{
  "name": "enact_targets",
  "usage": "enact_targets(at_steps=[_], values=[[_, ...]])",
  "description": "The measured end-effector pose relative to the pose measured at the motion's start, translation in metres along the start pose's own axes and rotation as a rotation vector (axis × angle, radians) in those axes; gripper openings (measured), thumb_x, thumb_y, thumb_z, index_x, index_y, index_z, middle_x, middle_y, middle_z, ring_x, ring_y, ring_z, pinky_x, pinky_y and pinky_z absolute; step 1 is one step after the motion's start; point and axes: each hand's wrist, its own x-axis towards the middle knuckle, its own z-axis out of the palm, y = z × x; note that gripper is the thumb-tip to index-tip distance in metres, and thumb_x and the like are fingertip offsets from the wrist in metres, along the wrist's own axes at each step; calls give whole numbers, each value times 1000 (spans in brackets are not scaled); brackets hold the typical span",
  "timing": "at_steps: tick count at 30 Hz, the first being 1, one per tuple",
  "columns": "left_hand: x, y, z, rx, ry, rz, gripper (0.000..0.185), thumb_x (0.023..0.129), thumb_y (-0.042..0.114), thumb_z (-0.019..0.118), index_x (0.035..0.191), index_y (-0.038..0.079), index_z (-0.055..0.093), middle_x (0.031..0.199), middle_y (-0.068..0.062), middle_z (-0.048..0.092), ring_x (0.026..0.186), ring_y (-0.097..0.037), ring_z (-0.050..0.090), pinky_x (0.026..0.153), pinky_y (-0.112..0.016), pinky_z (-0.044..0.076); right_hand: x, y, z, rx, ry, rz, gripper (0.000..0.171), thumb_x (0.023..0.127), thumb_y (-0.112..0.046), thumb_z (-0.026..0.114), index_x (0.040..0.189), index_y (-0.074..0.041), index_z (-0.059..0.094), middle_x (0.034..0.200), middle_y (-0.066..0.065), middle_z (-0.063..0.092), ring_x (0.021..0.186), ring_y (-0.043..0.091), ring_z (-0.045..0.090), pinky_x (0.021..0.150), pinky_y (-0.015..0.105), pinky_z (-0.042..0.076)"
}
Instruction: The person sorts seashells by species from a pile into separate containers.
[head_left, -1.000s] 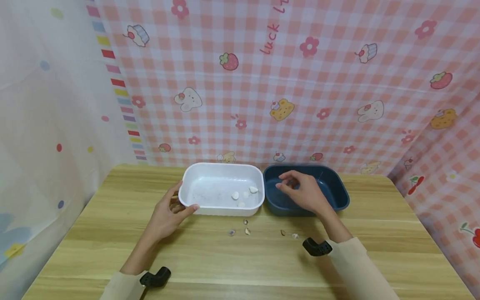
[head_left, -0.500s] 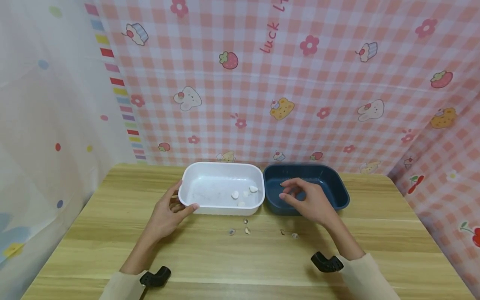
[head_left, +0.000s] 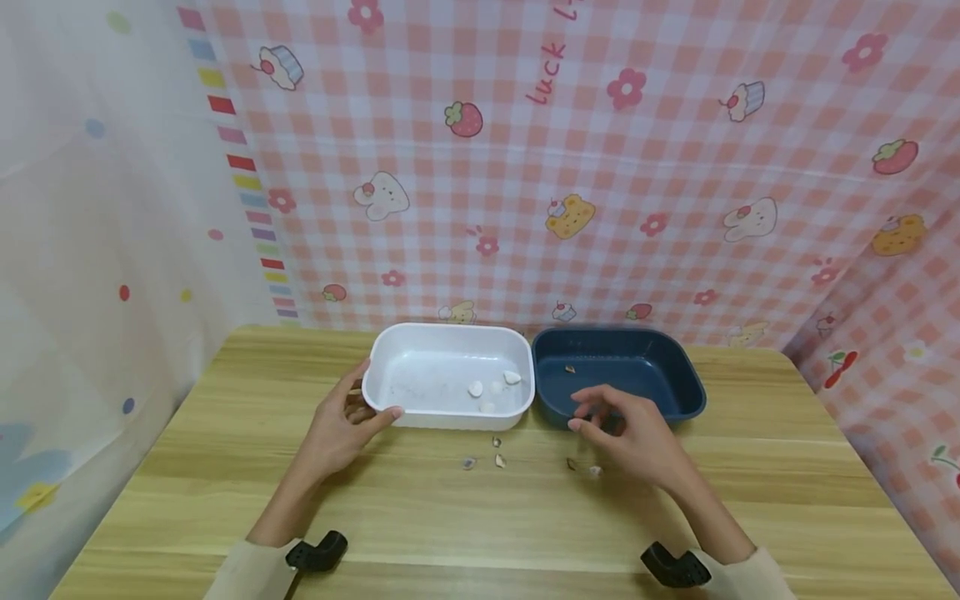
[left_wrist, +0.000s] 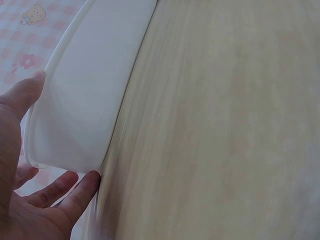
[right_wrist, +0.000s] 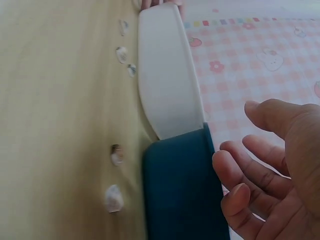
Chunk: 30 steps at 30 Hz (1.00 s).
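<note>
My left hand (head_left: 341, 425) grips the left front corner of the white plastic basin (head_left: 420, 415). In the left wrist view the thumb (left_wrist: 27, 92) lies on the rim and the fingertips press the end wall. Several pale shells (head_left: 476, 389) lie in the basin's right half. My right hand (head_left: 630, 429), fingers loosely bent and holding nothing, hovers over the front rim of the dark blue basin (head_left: 660, 367). One small brown shell (head_left: 570, 369) lies inside that basin. Below the right hand, on the table, are a brown shell (head_left: 571, 464) and a whitish shell (head_left: 595, 472).
The two basins stand side by side on the wooden table (head_left: 480, 533), near its back edge. In front of the white basin lie more small shells (head_left: 500, 460). A pink checked cloth (head_left: 480, 183) hangs behind, and a white cloth (head_left: 150, 208) on the left.
My right hand has drawn back from inside the blue basin toward its front rim. The brown shell in that basin is now in plain sight. My left hand stays on the white basin.
</note>
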Motion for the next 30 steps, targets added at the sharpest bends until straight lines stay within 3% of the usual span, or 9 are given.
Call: enact_targets(at_steps=[7,11,21,30], values=[[1,1,0,7,1,5,93,90,33,81,163,16,26,140,-22,52,124,-37,60,104,-41,59,-15,9,6,48,-42,-21,23,94,-25,78,112,-13,73,87,-11,73,73,4,63,54,23,54],[0,3,0,-1,-2,-5,95,89,34,82,163,17,25,140,-21,53,125,-36,59,104,-39,59,-22,18,10,21,-31,-24,19,91,-22,81,107,-14,74,80,-12,68,71,3,60,53,21,52],[0,3,1,11,2,-7,94,89,35,82,163,18,26,141,-21,53,125,-37,60,104,-42,59,-39,37,15,-11,-63,44,17,87,-17,83,102,-14,74,85,-11,65,70,1,56,59,18,51],[-1,3,0,13,6,-9,95,89,35,82,163,17,26,142,-21,52,125,-37,60,103,-40,59,-47,48,15,-43,-77,21,17,86,-14,83,100,-15,74,84,-10,64,71,-2,54,60,18,50]])
